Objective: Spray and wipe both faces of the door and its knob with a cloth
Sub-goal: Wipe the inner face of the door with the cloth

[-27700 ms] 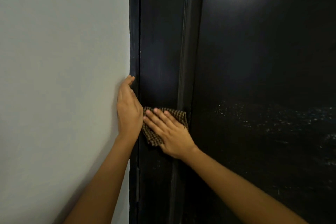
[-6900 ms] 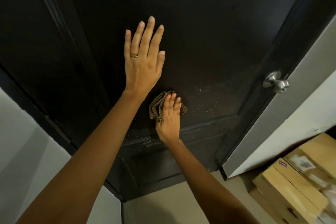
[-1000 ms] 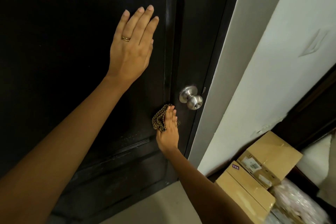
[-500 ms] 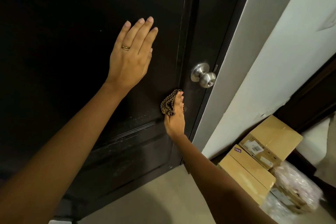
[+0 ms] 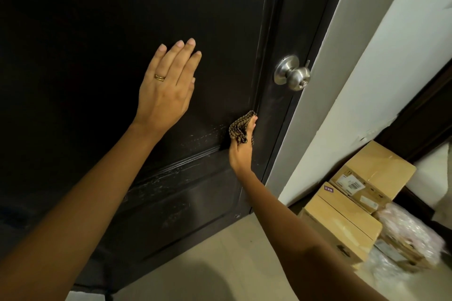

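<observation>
White wall (image 5: 367, 80) at right; beige floor (image 5: 220, 264) — cardboard boxes (image 5: 342, 222) stacked on it.

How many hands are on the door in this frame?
2. The left hand lies flat on the door; the right hand grips the cloth against the panel's edge, below the knob. Neither is hidden.

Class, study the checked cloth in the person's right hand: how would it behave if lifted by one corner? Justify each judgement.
The cloth is probably floppy: it bunches into folds at the right hand. It is likely light, since that one hand holds it against the door. Its woven look suggests it would not slip easily.
</observation>
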